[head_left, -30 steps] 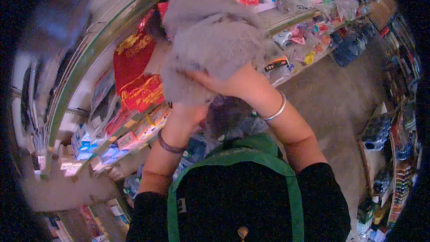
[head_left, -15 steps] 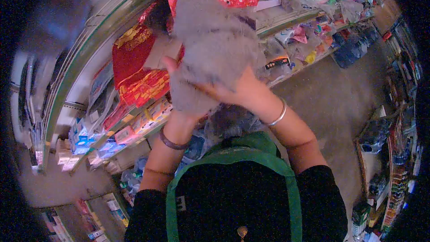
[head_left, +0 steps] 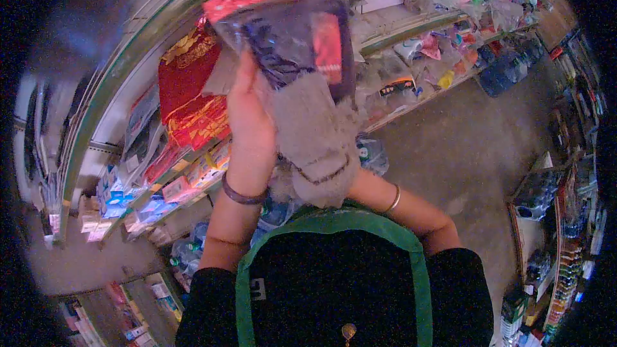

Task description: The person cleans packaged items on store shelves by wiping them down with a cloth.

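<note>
My left hand (head_left: 252, 112) grips the left side of a clear plastic package (head_left: 283, 45). The package has a red patterned strip along its top, something dark inside and a red label at its right. A grey cloth (head_left: 308, 115) hangs over the package's lower part and drapes toward my chest. Only the wrist and edge of my right hand (head_left: 358, 183) show, at the cloth's lower right; its fingers are hidden by the cloth it holds.
Red-and-gold packets (head_left: 193, 109) lie on the shelf at the left, above small boxes (head_left: 119, 202). Bagged goods (head_left: 443, 58) fill the shelves at the upper right. Bare floor (head_left: 443, 154) runs along the right, with another stocked shelf (head_left: 565, 238) beyond.
My right hand and the grey cloth have come down toward my chest, uncovering the package's red strip and dark contents. My left hand has risen along the package's side.
</note>
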A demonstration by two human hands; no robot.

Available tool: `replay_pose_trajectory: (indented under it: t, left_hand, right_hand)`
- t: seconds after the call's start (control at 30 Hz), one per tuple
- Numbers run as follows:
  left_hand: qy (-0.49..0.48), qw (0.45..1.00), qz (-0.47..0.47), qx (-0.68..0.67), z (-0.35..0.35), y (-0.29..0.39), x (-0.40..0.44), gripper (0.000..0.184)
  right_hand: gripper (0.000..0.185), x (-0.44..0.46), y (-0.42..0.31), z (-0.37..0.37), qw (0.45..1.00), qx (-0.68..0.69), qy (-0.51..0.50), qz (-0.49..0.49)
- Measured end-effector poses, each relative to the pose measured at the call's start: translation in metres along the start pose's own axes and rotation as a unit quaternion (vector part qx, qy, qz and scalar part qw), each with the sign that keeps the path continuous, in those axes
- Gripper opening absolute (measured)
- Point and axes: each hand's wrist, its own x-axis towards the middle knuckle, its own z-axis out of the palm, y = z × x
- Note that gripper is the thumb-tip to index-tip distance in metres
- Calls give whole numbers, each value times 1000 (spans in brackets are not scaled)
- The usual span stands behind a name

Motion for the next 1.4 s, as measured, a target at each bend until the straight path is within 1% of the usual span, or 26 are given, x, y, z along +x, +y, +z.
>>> replay_pose_trajectory:
  t: [0.07,0.1,0.13,0.17,0.2,0.23,0.27,0.3,0.33,0.4,0.53,0.63,0.67,0.7,0.77,0.83,0.9,0.97,1.0,1.07,1.17,1.2,1.27,1.3,1.37,1.4]
  left_hand:
    - [143,976,109,120,38,-6,3,37]
    - [212,947,162,180,58,-9,5,37]
    - [198,944,181,195,57,-7,3,36]
    - [184,939,200,210,56,-4,2,36]
    - [86,962,185,181,36,9,-2,36]
    - [69,969,176,159,31,12,-4,36]
    - [53,975,165,137,27,15,-6,35]
    - [37,981,154,116,23,18,-8,35]
    - [80,977,165,109,22,15,-7,37]
    - [119,970,184,104,21,11,-6,38]
    - [119,960,221,127,28,20,-14,38]
    - [138,939,266,171,29,23,-18,45]
    - [130,939,267,175,32,17,-22,48]
    - [122,939,269,178,33,11,-26,51]
    - [119,973,139,143,20,-8,-40,72]
    - [82,990,65,98,-9,-30,-58,74]
    - [52,996,36,55,-14,-32,-60,67]
    - [130,979,20,156,-1,-24,-58,60]
    - [114,986,43,110,-6,-20,-56,56]
    - [119,985,50,112,-2,-13,-54,54]
    - [77,991,62,87,3,-3,-54,48]
    - [67,992,74,82,4,-1,-52,48]
    - [50,991,109,61,-8,5,-51,51]
    - [10,995,83,54,-6,4,-49,51]
    - [-72,996,28,40,2,-1,-45,52]
    - [-47,998,43,20,2,-3,-44,54]
  right_hand:
    - [31,-4,8,-2,992,-102,-66,-36]
    - [29,-8,20,1,992,-110,-46,-34]
    - [26,-12,33,4,992,-118,-27,-33]
    - [23,-23,66,21,995,-83,45,-9]
    - [21,-34,103,41,992,-49,118,13]
    - [19,-42,134,57,981,-14,189,36]
    - [18,-37,132,51,958,125,235,104]
    - [18,-31,129,45,904,264,299,156]
    - [19,-5,86,8,778,487,319,236]
    - [20,20,44,-34,629,657,321,265]
    - [26,37,24,-71,732,598,298,133]
    - [26,53,-7,-92,799,528,248,146]
    - [26,59,-8,-89,812,490,288,134]
    - [25,63,-9,-87,796,498,318,128]
    - [25,70,-10,-84,762,516,375,115]
    - [25,78,-7,-77,760,494,409,106]
    - [25,81,0,-74,767,464,426,119]
    - [23,78,12,-80,789,425,417,152]
    - [23,81,16,-85,770,458,422,139]
    - [22,85,18,-94,726,523,433,113]
    - [22,79,12,-112,766,430,462,122]
    - [23,73,16,-113,788,407,450,102]
    - [30,56,5,-104,919,263,285,72]
    - [34,55,-4,-102,966,163,196,31]
    - [44,61,-29,-99,992,-53,31,-111]
    - [47,64,-41,-89,978,-126,70,-150]
